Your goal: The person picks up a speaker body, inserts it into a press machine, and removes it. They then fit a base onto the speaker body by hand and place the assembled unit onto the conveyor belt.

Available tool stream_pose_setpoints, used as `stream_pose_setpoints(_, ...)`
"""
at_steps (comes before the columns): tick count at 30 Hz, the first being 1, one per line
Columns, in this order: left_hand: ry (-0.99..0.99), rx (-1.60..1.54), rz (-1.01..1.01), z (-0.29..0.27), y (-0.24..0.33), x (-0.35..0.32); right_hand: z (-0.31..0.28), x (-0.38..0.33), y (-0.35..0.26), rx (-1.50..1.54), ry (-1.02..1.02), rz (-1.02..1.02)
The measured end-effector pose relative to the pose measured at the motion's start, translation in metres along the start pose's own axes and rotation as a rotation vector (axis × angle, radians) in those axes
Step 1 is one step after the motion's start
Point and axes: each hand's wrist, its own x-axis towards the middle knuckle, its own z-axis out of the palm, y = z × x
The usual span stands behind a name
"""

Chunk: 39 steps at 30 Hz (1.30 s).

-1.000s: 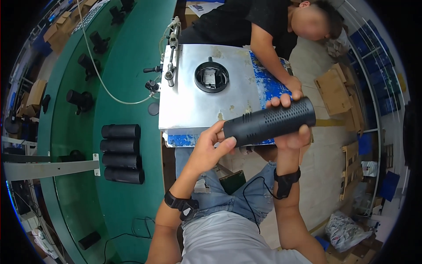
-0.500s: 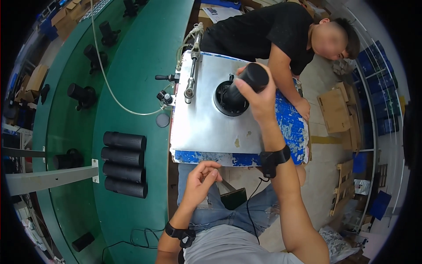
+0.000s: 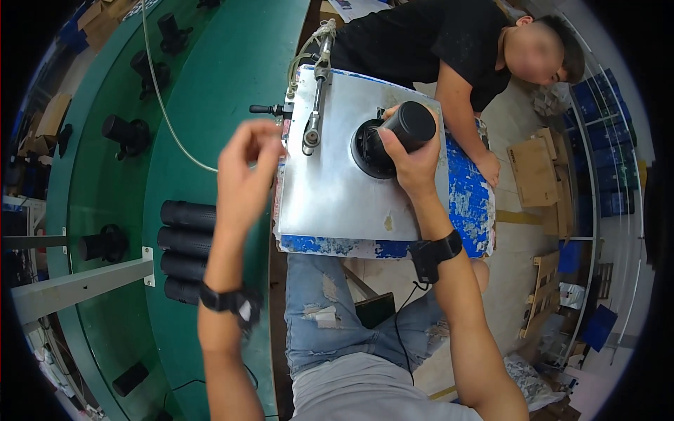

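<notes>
My right hand is wrapped round a black cylinder, which leans to the right over a round black base on a bare metal plate. Whether the cylinder and base are joined is hidden by my fingers. My left hand, slightly blurred, hovers by the plate's left edge. Its fingers are loosely curled, the thumb stands apart, and nothing shows in the grasp. It covers the small fittings there. Just beyond it a black-handled lever sticks out, and a metal air cylinder stands on the plate.
Several black ribbed tubes lie on the green bench at the left. More black cylinders with bases stand along the green strip farther left. A person in a black shirt leans beside the plate. Cardboard boxes are at the right.
My left hand has risen from below the plate's near edge, moving left and away from me to the plate's left side. The right hand keeps its hold on the cylinder.
</notes>
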Motion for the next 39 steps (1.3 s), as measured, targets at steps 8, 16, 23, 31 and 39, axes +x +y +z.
stream_pose_setpoints(8,-0.050,1.217,0.027,-0.039,-0.093,0.101,0.006,-0.003,0.008,-0.031,-0.001,-0.024)
stream_pose_setpoints(16,-0.305,0.868,-0.299,-0.044,-0.079,0.096,0.004,0.003,0.005,-0.033,0.030,-0.036)
stream_pose_setpoints(23,0.048,0.476,0.064,-0.027,-0.010,-0.002,-0.002,0.004,-0.014,-0.167,0.169,-0.113)
stream_pose_setpoints(31,-0.860,-1.206,0.470,0.071,0.160,-0.069,-0.055,0.059,-0.171,0.221,0.174,-0.377)
stream_pose_setpoints(39,-0.523,-1.153,0.049,0.084,0.122,-0.093,-0.077,-0.084,-0.128,0.204,0.062,0.086)
